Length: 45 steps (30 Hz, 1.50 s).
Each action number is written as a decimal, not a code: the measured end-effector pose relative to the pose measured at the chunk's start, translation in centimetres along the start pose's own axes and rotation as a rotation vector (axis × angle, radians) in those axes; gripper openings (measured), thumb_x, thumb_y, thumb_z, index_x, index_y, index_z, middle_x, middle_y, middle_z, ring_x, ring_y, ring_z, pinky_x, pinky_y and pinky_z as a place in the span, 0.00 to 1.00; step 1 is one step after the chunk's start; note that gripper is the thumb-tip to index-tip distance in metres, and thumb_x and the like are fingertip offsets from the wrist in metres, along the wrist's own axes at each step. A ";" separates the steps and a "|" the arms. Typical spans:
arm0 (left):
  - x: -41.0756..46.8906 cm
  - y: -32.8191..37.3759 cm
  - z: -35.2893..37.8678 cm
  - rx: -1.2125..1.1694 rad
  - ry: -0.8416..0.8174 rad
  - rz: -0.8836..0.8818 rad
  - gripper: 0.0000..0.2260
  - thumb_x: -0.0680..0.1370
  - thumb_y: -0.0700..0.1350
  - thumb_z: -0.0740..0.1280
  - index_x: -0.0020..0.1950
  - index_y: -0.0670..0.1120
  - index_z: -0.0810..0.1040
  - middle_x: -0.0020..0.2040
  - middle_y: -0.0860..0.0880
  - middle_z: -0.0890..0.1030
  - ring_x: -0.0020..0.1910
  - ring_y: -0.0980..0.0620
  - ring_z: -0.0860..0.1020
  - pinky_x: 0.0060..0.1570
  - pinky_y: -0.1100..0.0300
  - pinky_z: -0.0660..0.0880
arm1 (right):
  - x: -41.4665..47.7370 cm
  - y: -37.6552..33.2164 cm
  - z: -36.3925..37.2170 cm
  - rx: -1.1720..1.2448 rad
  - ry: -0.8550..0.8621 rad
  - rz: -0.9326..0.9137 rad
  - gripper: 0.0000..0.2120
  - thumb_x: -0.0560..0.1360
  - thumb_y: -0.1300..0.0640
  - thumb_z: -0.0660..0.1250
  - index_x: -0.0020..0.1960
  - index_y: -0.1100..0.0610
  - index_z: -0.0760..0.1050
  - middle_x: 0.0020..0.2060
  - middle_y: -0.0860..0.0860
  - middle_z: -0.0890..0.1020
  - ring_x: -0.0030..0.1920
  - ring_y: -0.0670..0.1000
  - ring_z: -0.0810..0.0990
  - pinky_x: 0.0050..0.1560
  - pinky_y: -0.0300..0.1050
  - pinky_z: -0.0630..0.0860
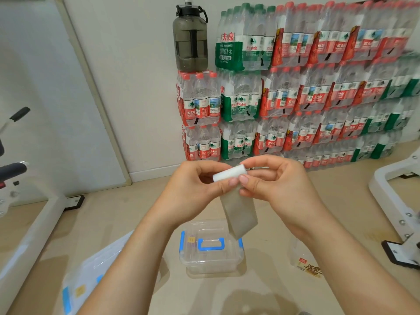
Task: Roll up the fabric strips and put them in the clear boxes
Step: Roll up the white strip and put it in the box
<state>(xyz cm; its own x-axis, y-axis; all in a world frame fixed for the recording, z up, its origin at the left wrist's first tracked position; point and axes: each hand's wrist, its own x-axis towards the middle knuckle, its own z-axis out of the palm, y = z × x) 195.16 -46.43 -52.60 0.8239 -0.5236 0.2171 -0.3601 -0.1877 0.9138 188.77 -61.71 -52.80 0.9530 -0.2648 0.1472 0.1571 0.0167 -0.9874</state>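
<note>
A white fabric strip (229, 175) is partly rolled into a short cylinder held in mid-air. Its loose grey-white tail (241, 214) hangs down below the roll. My left hand (193, 189) pinches the roll's left end. My right hand (275, 185) grips its right end with thumb and fingers. Directly beneath, on the floor, stands a clear box (211, 251) with a closed lid, a blue handle and blue side clips. A second clear box (91, 278) with blue clips lies at the lower left, partly behind my left forearm.
Stacked packs of bottled water (295, 92) line the wall ahead, with a dark jug (191, 39) on top. White exercise-machine frames stand at the left (34, 228) and right (395, 201). A small clear packet (304, 262) lies on the floor at the right.
</note>
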 end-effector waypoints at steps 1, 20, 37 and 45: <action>-0.1 0.0 -0.1 -0.040 -0.009 -0.014 0.08 0.73 0.44 0.71 0.51 0.47 0.84 0.46 0.48 0.86 0.47 0.50 0.83 0.51 0.54 0.78 | 0.0 0.0 0.0 0.030 -0.004 0.014 0.09 0.70 0.69 0.72 0.45 0.58 0.80 0.38 0.56 0.86 0.38 0.53 0.85 0.40 0.42 0.82; 0.0 -0.4 0.3 -0.321 0.140 -0.101 0.16 0.65 0.47 0.76 0.44 0.47 0.71 0.42 0.45 0.80 0.41 0.51 0.79 0.46 0.54 0.77 | 0.7 0.0 -0.3 0.374 0.106 0.140 0.08 0.68 0.68 0.71 0.46 0.61 0.79 0.31 0.52 0.83 0.29 0.45 0.79 0.30 0.32 0.77; 0.0 -0.8 0.6 -0.356 0.066 -0.140 0.12 0.73 0.34 0.70 0.52 0.49 0.80 0.39 0.44 0.85 0.39 0.51 0.83 0.40 0.60 0.79 | 0.5 0.1 -0.3 0.070 0.117 -0.122 0.12 0.66 0.73 0.72 0.43 0.58 0.79 0.38 0.52 0.84 0.37 0.48 0.82 0.39 0.38 0.79; 0.1 -0.9 -0.3 -0.480 -0.023 -0.209 0.19 0.65 0.41 0.73 0.55 0.41 0.80 0.43 0.41 0.85 0.39 0.48 0.83 0.39 0.59 0.78 | 0.5 0.4 0.4 -0.217 0.097 -0.257 0.14 0.66 0.73 0.74 0.40 0.55 0.78 0.40 0.50 0.84 0.41 0.46 0.83 0.38 0.35 0.77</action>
<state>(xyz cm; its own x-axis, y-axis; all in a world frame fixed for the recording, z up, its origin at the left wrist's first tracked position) 195.73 -46.05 -53.24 0.8451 -0.5344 0.0103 0.0570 0.1093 0.9924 189.40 -61.45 -53.08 0.8588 -0.3247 0.3963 0.3196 -0.2651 -0.9097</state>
